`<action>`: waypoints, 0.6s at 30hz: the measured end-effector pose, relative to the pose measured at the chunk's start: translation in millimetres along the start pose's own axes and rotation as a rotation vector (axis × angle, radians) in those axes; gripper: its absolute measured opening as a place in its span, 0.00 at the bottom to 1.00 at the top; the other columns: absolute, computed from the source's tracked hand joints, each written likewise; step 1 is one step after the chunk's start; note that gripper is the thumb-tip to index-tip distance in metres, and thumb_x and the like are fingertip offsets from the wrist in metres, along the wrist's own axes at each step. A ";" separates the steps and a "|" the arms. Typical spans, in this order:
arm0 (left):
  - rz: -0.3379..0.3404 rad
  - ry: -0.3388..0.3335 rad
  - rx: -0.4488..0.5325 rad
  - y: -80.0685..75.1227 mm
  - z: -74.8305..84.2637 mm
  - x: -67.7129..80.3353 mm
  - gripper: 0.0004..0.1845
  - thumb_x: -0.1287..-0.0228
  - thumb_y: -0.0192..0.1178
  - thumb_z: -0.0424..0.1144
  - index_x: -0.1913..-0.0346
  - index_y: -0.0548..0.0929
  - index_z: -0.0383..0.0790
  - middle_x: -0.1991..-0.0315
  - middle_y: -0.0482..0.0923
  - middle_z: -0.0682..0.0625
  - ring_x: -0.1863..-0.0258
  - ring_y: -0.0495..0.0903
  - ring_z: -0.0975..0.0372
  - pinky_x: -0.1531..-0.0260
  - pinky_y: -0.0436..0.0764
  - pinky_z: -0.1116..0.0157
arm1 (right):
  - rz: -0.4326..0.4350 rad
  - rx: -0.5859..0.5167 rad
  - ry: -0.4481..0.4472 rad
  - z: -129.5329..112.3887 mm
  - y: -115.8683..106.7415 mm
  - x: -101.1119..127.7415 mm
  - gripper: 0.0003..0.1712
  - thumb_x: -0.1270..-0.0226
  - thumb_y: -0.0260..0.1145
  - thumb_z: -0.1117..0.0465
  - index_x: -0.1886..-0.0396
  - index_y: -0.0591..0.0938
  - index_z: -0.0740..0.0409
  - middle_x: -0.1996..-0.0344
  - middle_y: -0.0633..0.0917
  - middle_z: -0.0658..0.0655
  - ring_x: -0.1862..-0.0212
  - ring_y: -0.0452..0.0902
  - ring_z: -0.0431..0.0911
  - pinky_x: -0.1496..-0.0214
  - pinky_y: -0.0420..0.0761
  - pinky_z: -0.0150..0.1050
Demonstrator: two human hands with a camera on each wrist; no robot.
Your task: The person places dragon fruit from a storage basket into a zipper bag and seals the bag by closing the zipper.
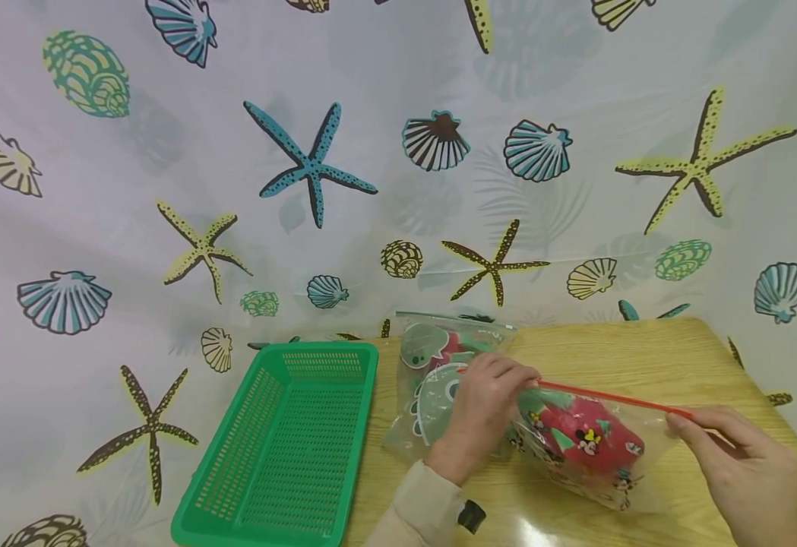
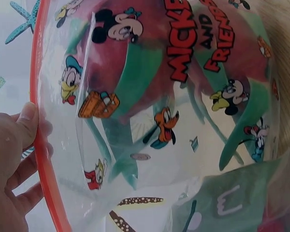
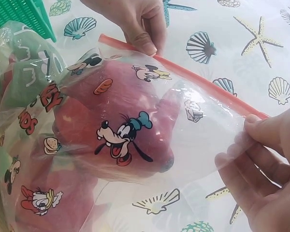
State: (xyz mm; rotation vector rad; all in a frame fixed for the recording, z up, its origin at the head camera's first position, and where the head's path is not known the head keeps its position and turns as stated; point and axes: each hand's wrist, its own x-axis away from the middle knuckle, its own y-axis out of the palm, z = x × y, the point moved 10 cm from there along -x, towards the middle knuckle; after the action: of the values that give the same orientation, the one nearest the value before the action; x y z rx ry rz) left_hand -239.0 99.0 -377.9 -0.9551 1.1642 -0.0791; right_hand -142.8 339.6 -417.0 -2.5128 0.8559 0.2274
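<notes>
Hiding part of a second bag [image 1: 432,365] beside the green basket [image 1: 289,448], the left hand [image 1: 483,403] and right hand [image 1: 740,456] pinch opposite ends of the red seal [image 1: 603,395] on the cartoon-printed bag [image 1: 579,444] over the wooden table [image 1: 644,349].

"mickey and friends" on bag [image 2: 174,96]

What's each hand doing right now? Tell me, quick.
Left hand: pinches the red zip strip of the clear cartoon-print bag.
Right hand: pinches the same strip at its other end.
</notes>
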 end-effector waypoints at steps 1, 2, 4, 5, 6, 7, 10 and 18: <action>-0.005 -0.008 0.008 -0.3 -2.2 1.1 0.06 0.31 0.60 0.45 0.59 0.87 0.52 0.63 0.87 0.62 0.58 0.81 0.70 0.46 0.77 0.74 | 0.000 0.001 0.002 0.2 0.1 0.1 0.07 0.36 0.70 0.66 0.59 0.87 0.63 0.69 0.84 0.40 0.66 0.80 0.29 0.59 0.76 0.14; -0.009 -0.017 0.018 -0.4 -4.4 2.2 0.06 0.31 0.61 0.44 0.59 0.87 0.52 0.62 0.87 0.62 0.57 0.81 0.69 0.46 0.77 0.74 | 0.001 0.002 0.002 0.1 0.1 0.1 0.07 0.36 0.70 0.66 0.59 0.87 0.63 0.69 0.84 0.40 0.66 0.80 0.29 0.60 0.76 0.14; -0.016 -0.036 0.023 -1.0 -8.6 4.0 0.06 0.32 0.61 0.44 0.59 0.88 0.52 0.62 0.87 0.62 0.57 0.81 0.69 0.46 0.77 0.73 | 0.002 0.004 0.009 0.7 0.0 0.3 0.07 0.36 0.70 0.65 0.60 0.87 0.63 0.69 0.84 0.40 0.67 0.80 0.29 0.60 0.76 0.14; -0.017 -0.045 0.027 -1.5 -10.4 4.7 0.06 0.33 0.61 0.44 0.59 0.88 0.52 0.62 0.87 0.61 0.57 0.81 0.68 0.47 0.78 0.73 | 0.005 0.004 0.012 1.0 -0.4 0.2 0.07 0.36 0.70 0.65 0.60 0.87 0.63 0.69 0.84 0.40 0.67 0.80 0.29 0.60 0.76 0.14; -0.016 -0.053 0.030 -1.9 -12.2 5.4 0.06 0.33 0.62 0.44 0.59 0.88 0.51 0.62 0.87 0.61 0.57 0.81 0.68 0.48 0.78 0.73 | 0.008 0.003 0.017 1.6 -0.8 0.1 0.07 0.36 0.70 0.65 0.60 0.87 0.63 0.70 0.84 0.39 0.67 0.80 0.29 0.60 0.76 0.14; -0.013 -0.058 0.026 -2.2 -13.8 5.9 0.06 0.34 0.62 0.44 0.59 0.88 0.51 0.62 0.87 0.61 0.57 0.81 0.68 0.48 0.78 0.74 | 0.008 0.004 0.022 2.2 -1.0 0.0 0.07 0.36 0.70 0.65 0.60 0.87 0.63 0.70 0.84 0.39 0.67 0.80 0.29 0.60 0.76 0.14; 0.007 -0.055 0.007 -3.4 -17.6 7.4 0.05 0.35 0.63 0.44 0.60 0.88 0.50 0.63 0.87 0.60 0.59 0.82 0.67 0.50 0.79 0.73 | 0.009 0.004 0.037 4.7 -1.9 -0.5 0.08 0.36 0.70 0.65 0.59 0.87 0.63 0.70 0.84 0.38 0.67 0.80 0.28 0.60 0.76 0.13; 0.039 -0.056 0.003 -8.6 -30.4 12.0 0.05 0.35 0.64 0.42 0.62 0.88 0.48 0.64 0.87 0.59 0.59 0.82 0.66 0.49 0.79 0.71 | 0.011 0.020 0.069 12.0 -5.3 -3.4 0.09 0.34 0.69 0.63 0.58 0.87 0.63 0.69 0.84 0.36 0.66 0.79 0.28 0.59 0.74 0.12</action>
State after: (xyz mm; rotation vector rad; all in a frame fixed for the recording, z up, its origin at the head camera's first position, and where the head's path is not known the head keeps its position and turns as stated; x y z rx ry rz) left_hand -254.6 69.5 -382.9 -0.9256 1.1300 -0.0225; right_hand -142.4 350.9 -424.4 -2.5112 0.8946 0.1354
